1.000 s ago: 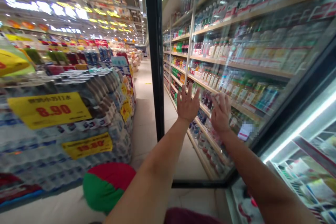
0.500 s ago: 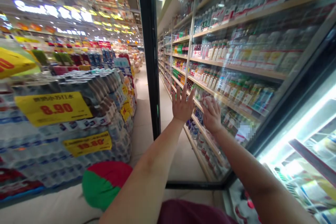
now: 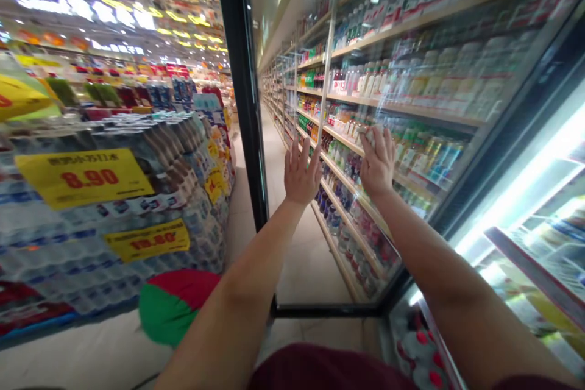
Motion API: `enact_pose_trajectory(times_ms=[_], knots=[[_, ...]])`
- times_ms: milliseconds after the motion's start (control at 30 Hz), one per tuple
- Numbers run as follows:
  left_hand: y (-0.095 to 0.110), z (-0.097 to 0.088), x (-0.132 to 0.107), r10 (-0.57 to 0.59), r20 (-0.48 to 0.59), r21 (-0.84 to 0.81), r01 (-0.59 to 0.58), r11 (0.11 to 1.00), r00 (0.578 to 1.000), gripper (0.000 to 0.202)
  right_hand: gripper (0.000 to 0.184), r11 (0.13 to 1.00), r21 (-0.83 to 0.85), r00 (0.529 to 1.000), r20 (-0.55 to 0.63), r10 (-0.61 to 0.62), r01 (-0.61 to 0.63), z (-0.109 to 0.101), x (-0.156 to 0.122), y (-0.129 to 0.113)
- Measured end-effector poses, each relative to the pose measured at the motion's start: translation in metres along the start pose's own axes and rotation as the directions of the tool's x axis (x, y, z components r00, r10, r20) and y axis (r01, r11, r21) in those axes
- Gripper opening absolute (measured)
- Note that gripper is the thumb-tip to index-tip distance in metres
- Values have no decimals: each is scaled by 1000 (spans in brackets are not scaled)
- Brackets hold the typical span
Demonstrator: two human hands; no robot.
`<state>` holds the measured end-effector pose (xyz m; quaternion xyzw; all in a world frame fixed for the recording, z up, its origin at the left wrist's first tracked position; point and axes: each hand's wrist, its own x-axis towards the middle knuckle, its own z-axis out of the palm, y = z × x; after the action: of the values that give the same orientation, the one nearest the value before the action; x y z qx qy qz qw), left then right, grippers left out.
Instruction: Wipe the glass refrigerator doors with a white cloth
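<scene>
An open glass cooler door (image 3: 315, 274) with a black frame stands in front of me. My left hand (image 3: 301, 180) lies flat against the glass, fingers stretched and apart, with nothing in it. To its right, my right hand (image 3: 378, 164) is pressed to the same pane at about the same height. A small pale crumpled cloth (image 3: 367, 135) shows at its fingertips; most of it is hidden by the hand. Both arms reach forward from my body.
Behind the glass run long shelves of bottles (image 3: 457, 76). The lit cooler (image 3: 543, 256) with racks of goods is at right. Shrink-wrapped drink packs (image 3: 50, 256) with a yellow price sign (image 3: 85, 178) are stacked at left. A red and green round item (image 3: 169, 311) sits low at left.
My right hand has slid up and slightly right on the glass. My left hand has shifted slightly left and up in view. The door's left edge appears further left.
</scene>
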<state>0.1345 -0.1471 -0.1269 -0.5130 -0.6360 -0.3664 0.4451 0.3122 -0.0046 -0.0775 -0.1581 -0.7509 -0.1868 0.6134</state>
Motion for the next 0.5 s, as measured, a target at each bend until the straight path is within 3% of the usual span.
enact_pose_trajectory(times_ms=[100,200,267,367,433,500], knots=[[-16,-5,-40,-22,30,25,21,999,999,49,57,999,-4,999,3,41,-41,0,-6,-8],[-34,-3,-73,-14,60,52,11,999,998,48,57,998,-3,998,-2,60,-60,3,-30,-24],[-40,-1,-82,-1,60,55,-2,998,998,48,55,1000,1,999,44,12,-12,6,-57,-37],[-41,2,-82,2,60,53,-5,999,998,49,49,986,50,966,197,-168,161,6,-87,-50],[-40,2,-80,-7,79,52,3,999,997,49,49,968,77,936,249,-249,238,3,-76,-48],[-40,3,-79,-6,84,56,1,998,996,50,53,979,45,959,195,-206,201,0,-37,-39]])
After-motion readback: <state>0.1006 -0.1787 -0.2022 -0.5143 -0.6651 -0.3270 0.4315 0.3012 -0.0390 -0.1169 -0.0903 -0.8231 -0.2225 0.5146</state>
